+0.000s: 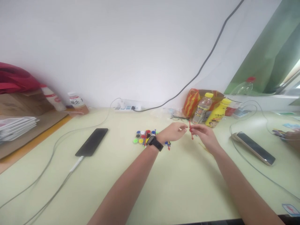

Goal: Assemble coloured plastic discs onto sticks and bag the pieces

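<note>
My right hand (206, 137) pinches a thin red plastic stick (190, 124) between thumb and fingertips, holding it nearly upright above the table. Close to its left side is my left hand (173, 132), wearing a black watch on the wrist. The left fingers are curved with a gap between them, and I see nothing held there. Under and beside the left wrist lies a group of small round discs (138, 136) in green, yellow, blue, red, white and black. Thin coloured sticks (168, 145) lie among them, partly hidden by the left hand and watch.
A black phone (92, 142) on a cable lies left, another phone (255, 147) right. Behind my hands stand a clear bottle (203, 107), a yellow bottle (218, 113) and glasses (180, 118). A power strip (127, 108) sits by the wall. Cables cross both sides.
</note>
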The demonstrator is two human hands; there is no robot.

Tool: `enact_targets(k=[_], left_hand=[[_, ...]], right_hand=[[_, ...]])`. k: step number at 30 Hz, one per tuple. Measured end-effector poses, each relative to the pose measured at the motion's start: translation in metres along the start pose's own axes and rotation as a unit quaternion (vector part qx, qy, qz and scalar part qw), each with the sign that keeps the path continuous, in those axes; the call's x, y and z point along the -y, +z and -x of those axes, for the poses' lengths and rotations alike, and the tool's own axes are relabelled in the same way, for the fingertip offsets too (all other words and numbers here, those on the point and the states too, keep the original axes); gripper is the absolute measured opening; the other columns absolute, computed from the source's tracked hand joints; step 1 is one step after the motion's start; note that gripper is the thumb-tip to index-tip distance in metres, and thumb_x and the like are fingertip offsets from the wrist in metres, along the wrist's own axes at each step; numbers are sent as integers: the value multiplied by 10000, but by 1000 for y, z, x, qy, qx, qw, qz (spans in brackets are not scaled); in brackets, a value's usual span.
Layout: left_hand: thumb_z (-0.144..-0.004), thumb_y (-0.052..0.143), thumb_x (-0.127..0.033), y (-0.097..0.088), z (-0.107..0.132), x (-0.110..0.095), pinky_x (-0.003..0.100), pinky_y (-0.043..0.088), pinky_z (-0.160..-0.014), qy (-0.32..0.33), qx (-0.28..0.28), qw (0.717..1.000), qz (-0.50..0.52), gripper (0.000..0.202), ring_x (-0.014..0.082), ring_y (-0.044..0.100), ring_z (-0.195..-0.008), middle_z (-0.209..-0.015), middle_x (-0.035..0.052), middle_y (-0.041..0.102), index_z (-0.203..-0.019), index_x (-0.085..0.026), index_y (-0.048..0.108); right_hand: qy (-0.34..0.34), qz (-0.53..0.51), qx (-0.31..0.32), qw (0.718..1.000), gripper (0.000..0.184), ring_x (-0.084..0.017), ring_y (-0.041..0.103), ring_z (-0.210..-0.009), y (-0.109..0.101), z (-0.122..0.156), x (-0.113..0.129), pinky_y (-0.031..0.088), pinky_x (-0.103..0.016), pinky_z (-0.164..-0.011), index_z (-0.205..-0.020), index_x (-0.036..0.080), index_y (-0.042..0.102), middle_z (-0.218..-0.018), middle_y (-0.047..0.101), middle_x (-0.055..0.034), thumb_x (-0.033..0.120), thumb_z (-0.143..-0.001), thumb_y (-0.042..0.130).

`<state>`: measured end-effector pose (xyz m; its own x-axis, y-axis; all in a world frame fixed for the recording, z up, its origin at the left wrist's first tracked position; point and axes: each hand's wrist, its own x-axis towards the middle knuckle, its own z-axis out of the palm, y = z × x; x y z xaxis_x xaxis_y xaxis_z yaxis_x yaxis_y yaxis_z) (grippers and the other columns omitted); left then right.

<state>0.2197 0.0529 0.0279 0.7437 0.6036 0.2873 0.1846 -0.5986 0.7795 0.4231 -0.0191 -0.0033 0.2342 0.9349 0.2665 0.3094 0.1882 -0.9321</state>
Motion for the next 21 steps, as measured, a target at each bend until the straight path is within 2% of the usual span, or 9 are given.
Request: enact_targets(k=[2, 4, 6, 8, 10, 13, 16, 18, 21], left_hand=[[-982, 594, -274, 11, -3, 9, 313, 574, -888, 2, 15, 999, 44, 288, 215, 720, -1015, -1132, 102, 761, -1209, -172, 739], [-990, 588, -281, 19, -5, 17, 305, 585, -801, -30, 8, 995, 95, 296, 194, 734, -880, -1007, 99, 770, -1218, -163, 735], [-949, 656, -273, 22, -5, 24, 291, 582, -738, -66, -31, 988, 133, 278, 176, 725, -793, -960, 100, 762, -1181, -148, 744], [-903, 725, -283, 21, -4, 28, 281, 574, -722, -79, -67, 983, 149, 259, 168, 716, -781, -954, 101, 755, -1113, -137, 760], [-861, 775, -305, 18, -2, 29, 272, 562, -732, -75, -95, 982, 142, 250, 172, 708, -813, -936, 93, 747, -1044, -134, 772], [-783, 840, -299, 14, 0, 30, 259, 543, -724, -73, -124, 983, 117, 260, 164, 689, -801, -862, 62, 723, -969, -132, 769], [-751, 859, -292, 14, 2, 30, 246, 532, -674, -70, -95, 987, 109, 276, 140, 668, -716, -816, 36, 699, -940, -129, 742], [-776, 832, -279, 15, 3, 31, 239, 534, -659, -63, -70, 990, 104, 247, 143, 683, -727, -867, 47, 713, -941, -130, 725], [-828, 768, -250, 14, 5, 31, 235, 538, -648, -47, -53, 994, 80, 187, 151, 703, -758, -963, 69, 734, -965, -135, 713]], right_hand=[[42, -104, 20, 993, 322, -248, 700, -885, 9, 1, -2, 574, -440, -866, -984, 229, 752, -977, 751, -77, 470, -781, 820], [51, -161, 27, 985, 380, -246, 698, -929, 16, 2, -3, 564, -456, -926, -980, 238, 743, -1019, 743, -67, 495, -733, 877], [47, -193, 31, 980, 400, -244, 690, -982, 21, 2, -4, 547, -455, -982, -950, 246, 734, -1026, 729, -52, 508, -702, 906], [47, -210, 44, 976, 392, -249, 677, -1046, 25, 3, -4, 532, -438, -1019, -916, 244, 727, -1030, 718, -45, 521, -703, 905], [65, -195, 47, 978, 392, -243, 670, -1045, 28, 5, -3, 538, -407, -991, -912, 239, 726, -1037, 712, -47, 531, -712, 894], [125, -164, 32, 978, 421, -199, 649, -857, 30, 7, -4, 548, -336, -795, -968, 230, 727, -930, 701, -45, 557, -738, 862], [163, -198, 76, 964, 426, -172, 614, -751, 32, 8, -5, 514, -310, -710, -1021, 216, 726, -859, 689, -44, 554, -782, 828], [164, -207, 101, 959, 416, -172, 628, -770, 33, 9, -5, 524, -321, -753, -1038, 217, 724, -887, 702, -47, 535, -791, 828], [166, -190, 107, 962, 408, -188, 664, -827, 34, 10, -4, 541, -348, -823, -1064, 231, 713, -925, 722, -51, 516, -796, 825]])
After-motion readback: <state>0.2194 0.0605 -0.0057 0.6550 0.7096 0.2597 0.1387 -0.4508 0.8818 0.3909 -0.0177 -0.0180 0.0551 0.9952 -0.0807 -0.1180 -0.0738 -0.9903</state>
